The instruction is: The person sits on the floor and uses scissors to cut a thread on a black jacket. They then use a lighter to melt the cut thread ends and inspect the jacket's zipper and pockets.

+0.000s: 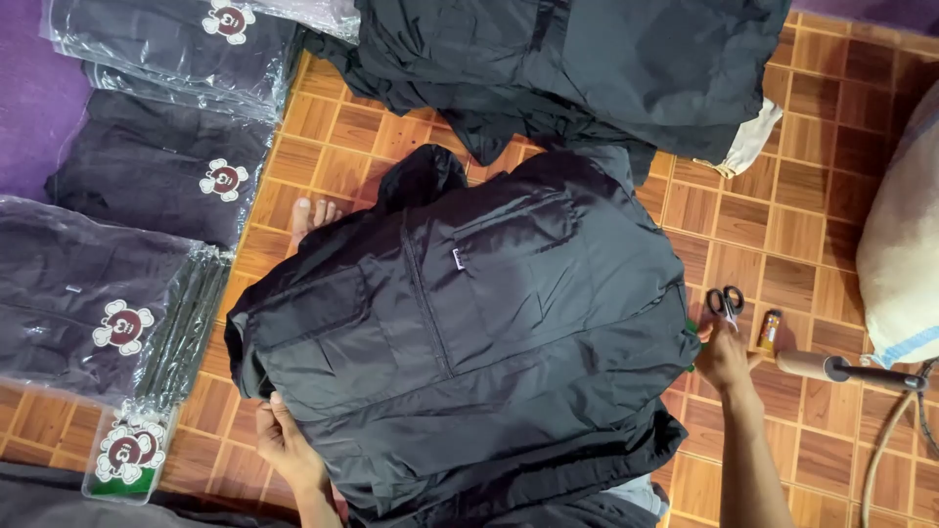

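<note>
A black zip jacket (460,313) lies spread flat on the wooden parquet floor, front side up, with chest pockets showing. My left hand (284,445) grips its lower left edge. My right hand (722,360) rests at the jacket's right edge, fingers closed on the fabric there, close to black-handled scissors (725,303). Toes of a bare foot (311,217) stick out from under the jacket's upper left.
A heap of black jackets (577,68) lies at the top. Bagged black garments with round logos (108,313) are stacked at left, with stickers (127,452) below. A lighter (770,330), a wooden-handled tool (846,370) and a pale sack (905,235) sit at right.
</note>
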